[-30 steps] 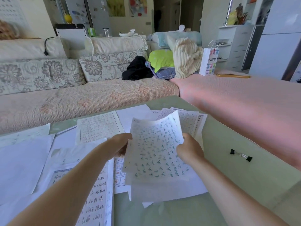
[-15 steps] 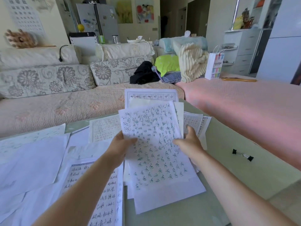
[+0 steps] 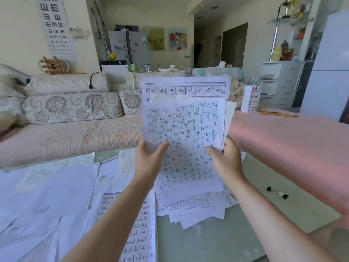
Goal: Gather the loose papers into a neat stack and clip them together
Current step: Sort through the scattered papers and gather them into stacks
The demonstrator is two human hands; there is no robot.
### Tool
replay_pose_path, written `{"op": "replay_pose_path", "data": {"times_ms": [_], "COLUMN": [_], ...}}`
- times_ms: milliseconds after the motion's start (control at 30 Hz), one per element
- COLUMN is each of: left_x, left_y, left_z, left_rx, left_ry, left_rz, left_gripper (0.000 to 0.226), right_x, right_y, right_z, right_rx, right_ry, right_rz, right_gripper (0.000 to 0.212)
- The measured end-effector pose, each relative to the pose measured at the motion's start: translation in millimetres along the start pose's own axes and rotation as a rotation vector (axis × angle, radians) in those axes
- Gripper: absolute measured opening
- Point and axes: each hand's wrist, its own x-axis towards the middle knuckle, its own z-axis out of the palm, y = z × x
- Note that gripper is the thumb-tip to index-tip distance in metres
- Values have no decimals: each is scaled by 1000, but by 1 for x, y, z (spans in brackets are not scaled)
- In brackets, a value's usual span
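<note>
A bundle of handwritten sheets (image 3: 186, 127) stands nearly upright in front of me, its lower edges fanned out and uneven near the table. My left hand (image 3: 149, 159) grips its left side, thumb on the front sheet. My right hand (image 3: 225, 159) grips the right side, thumb on the front as well. More loose papers (image 3: 47, 188) lie spread over the left half of the pale green table (image 3: 207, 241). A black binder clip (image 3: 277, 192) lies on the table to the right, apart from both hands.
A sheet with dark vertical writing (image 3: 136, 224) lies under my left forearm. A floral sofa (image 3: 71, 118) runs behind the table. A pink-covered seat (image 3: 294, 140) borders the table's right side. A white paper bag (image 3: 252, 98) stands farther back.
Both hands have raised the bundle from lying low over the table to nearly upright, and more sheets now show behind the front one. The camera has tilted up.
</note>
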Motion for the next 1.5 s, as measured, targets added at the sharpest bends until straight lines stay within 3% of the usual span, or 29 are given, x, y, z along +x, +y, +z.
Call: {"op": "replay_pose_path", "data": {"times_ms": [400, 533, 700, 833, 1033, 1133, 1267, 1400, 1500], "left_x": [-21, -19, -26, -19, 3, 4, -9, -29, -41], "left_y": [-5, -11, -35, -33, 7, 3, -17, -40, -52], "left_z": [-6, -3, -5, -9, -32, -57, -107, -163, -196], "left_rx": [60, 120, 246, 294, 313, 530, 844, 1023, 1095], "left_ry": [-13, 32, -40, -61, -147, -155, -103, -84, -72], "left_rz": [14, 30, -121, -153, -177, -247, -361, -450, -514], "left_gripper": [44, 36, 33, 26, 37, 31, 29, 40, 36], "right_x": [-16, -15, -23, -20, -17, -27, -58, -97, -122], "right_y": [4, -1, 8, -2, -17, -15, -7, -11, -10], "right_z": [-9, -9, -7, -5, 5, 26, 77, 124, 151], "right_rx": [47, 39, -70, -77, -89, -140, -196, -292, -452], "right_ry": [-211, -162, -277, -250, -193, -330, -503, -556, -639], "right_rz": [200, 213, 272, 232, 247, 383, 590, 592, 564], "right_gripper": [32, 26, 34, 35, 24, 33, 60, 50, 61]}}
